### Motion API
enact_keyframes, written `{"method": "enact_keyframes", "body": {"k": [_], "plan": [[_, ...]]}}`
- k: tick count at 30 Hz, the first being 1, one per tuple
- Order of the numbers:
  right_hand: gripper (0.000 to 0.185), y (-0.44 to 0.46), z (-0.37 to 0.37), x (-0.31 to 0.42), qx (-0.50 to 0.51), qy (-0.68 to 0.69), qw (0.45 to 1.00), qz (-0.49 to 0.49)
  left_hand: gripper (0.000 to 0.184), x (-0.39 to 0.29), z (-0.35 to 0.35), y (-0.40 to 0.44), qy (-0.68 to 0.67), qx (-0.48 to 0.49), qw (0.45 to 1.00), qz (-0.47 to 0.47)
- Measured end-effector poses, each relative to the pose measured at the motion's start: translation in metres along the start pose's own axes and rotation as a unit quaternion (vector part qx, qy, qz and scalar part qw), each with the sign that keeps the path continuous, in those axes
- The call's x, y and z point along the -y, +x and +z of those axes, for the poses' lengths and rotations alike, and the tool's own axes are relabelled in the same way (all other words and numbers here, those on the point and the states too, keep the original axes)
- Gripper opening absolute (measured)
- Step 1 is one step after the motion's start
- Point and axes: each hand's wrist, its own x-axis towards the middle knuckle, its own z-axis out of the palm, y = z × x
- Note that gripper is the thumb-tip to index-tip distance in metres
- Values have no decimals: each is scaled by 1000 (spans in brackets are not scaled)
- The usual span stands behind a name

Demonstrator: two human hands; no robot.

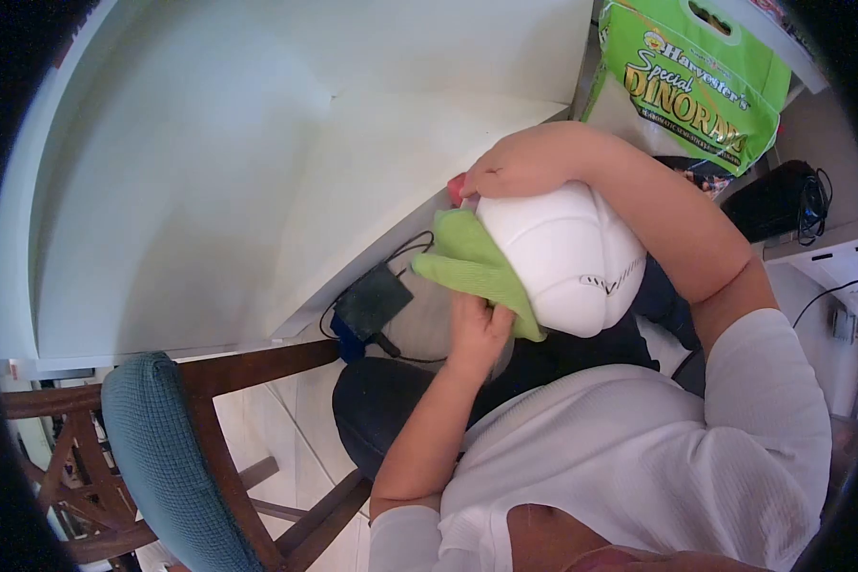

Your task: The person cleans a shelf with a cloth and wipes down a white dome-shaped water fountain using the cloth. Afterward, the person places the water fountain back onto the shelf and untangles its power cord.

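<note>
Has a white vented shell [567, 257], helmet-like in form, over the lap, just in front of the white shirt [601, 439] and above dark trousers [381, 405]. Grips a bunched green cloth [467, 250] in the left hand [480, 336], digits closed on the near part of the folds, with the far part flaring along the shell's left edge. Reaches around the far side of the shell with the right hand [520, 164], wrist bent, fingers mostly out of sight; cannot tell whether closed on the rim or merely laid over. Just beside those fingers, a small red item [456, 189], held or loose impossible to say.

Hugs the shell between right forearm [672, 205] and lap, probably to stop the rounded form from rolling and to leave the left hand free for the cloth.

Turns the domed side rightward and partly toward the body, with the edge beside the cloth facing left. Seems to run longest on a slant from far left, by the right hand, to near right, past the dark vent marks [612, 283]; cannot tell front from back.

Works beside a wooden chair [257, 370] on the left, with a white furniture unit [191, 238] ahead, a black box [374, 297] with cable beyond the left hand, and a green printed bag [705, 91] at far right.
</note>
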Motion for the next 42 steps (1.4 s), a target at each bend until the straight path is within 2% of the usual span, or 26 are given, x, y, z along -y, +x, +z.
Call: {"method": "enact_keyframes", "body": {"k": [2, 5, 8, 10, 12, 13, 15, 18, 21, 23, 24, 25, 27, 31, 37, 40, 42], "plan": [[42, 9, 2, -3, 11, -34, 999, -26, 40, -26, 3, 2, 95, -3, 995, 4], [42, 15, 2, -7, 13, -60, 997, -53, 31, -60, 11, 15, 204, 48, 968, 135], [43, 23, 5, -18, 27, -73, 990, -121, 23, -77, 14, 26, 276, 18, 924, 263], [44, 25, 3, -19, 27, -118, 974, -193, 19, -64, 10, 24, 261, 23, 926, 273], [44, 15, 0, -2, 36, -54, 994, -83, 19, -46, 5, 16, 240, 0, 927, 287], [44, 10, -2, 6, 40, -21, 999, -26, 20, -37, 3, 10, 225, 14, 942, 247], [45, 19, 2, -5, 35, -36, 998, -24, 22, -19, -1, -7, 194, 45, 965, 169], [45, 17, 0, -13, 29, -28, 999, -27, 27, 11, -2, -31, 156, 34, 987, 31], [46, 11, -2, -8, 10, 13, 1000, 11, 31, 20, 4, -39, 77, 33, 995, 60], [47, 10, -1, -6, 7, 29, 999, 37, 33, -10, 9, -30, 258, 71, 947, 180], [47, 13, -1, -4, 12, 26, 999, 39, 34, -27, 11, -22, 296, 78, 926, 220], [48, 16, -1, -4, 18, 21, 999, 40, 36, -44, 13, -15, 332, 81, 903, 261], [50, 21, -1, -8, 35, 19, 999, 8, 38, -67, 18, 6, 306, 69, 899, 306], [53, 20, 0, -12, 35, 8, 999, -19, 36, -95, 16, 39, 316, 65, 908, 267], [46, 21, 2, -21, 48, -102, 990, -89, 38, -73, 6, 51, 248, 20, 941, 228], [41, 21, 6, -25, 31, -89, 989, -112, 38, -57, 2, 43, 161, -11, 966, 202], [40, 19, 7, -23, 28, -63, 994, -86, 39, -48, 6, 35, 102, -48, 976, 187]]}}
